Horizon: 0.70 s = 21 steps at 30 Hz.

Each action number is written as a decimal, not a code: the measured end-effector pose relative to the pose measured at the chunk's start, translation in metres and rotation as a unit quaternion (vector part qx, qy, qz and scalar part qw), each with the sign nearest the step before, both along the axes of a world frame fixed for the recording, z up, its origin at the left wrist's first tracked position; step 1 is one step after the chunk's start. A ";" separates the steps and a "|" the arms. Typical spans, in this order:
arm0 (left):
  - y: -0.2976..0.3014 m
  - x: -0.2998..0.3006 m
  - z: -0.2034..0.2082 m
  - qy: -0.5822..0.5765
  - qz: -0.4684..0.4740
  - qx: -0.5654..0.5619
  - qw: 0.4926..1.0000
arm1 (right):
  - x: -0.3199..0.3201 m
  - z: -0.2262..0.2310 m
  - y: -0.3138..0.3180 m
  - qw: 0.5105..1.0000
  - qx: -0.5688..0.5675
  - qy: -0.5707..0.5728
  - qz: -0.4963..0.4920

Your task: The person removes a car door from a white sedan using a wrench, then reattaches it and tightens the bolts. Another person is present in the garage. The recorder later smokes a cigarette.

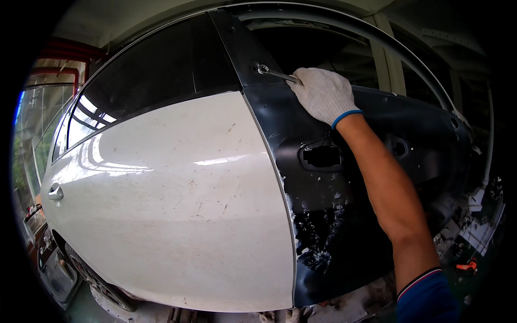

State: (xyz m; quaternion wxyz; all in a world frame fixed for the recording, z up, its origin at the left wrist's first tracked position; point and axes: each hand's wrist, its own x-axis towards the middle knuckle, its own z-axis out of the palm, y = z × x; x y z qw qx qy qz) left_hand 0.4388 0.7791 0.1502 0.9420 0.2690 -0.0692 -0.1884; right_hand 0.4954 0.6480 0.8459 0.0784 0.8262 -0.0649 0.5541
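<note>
My right hand (324,96), in a white knitted glove with a blue cuff, is closed around a metal wrench (281,75). The wrench's far end rests against a spot high on the pillar part of a dark, unpainted car door (269,116). Left of it is the white rear door (177,210), dusty and scratched, with a dark window (145,75) and a chrome handle (55,191). My left hand is out of view.
The dark door has a cut-out for a handle (322,156) and an open window frame above. A wheel (99,277) shows at lower left. An orange object (467,266) and assorted clutter lie on the floor at right. Red beams (70,49) stand at upper left.
</note>
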 end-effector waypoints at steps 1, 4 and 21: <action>0.001 0.001 -0.003 -0.014 -0.003 0.008 1.000 | 0.001 -0.001 -0.001 1.000 -0.004 -0.008 -0.001; 0.002 -0.006 0.005 -0.033 0.004 0.006 0.999 | 0.001 0.000 0.000 1.000 0.004 0.002 -0.004; 0.014 0.005 0.001 0.014 -0.007 0.033 0.999 | 0.027 -0.011 -0.005 0.996 -0.083 -0.039 0.023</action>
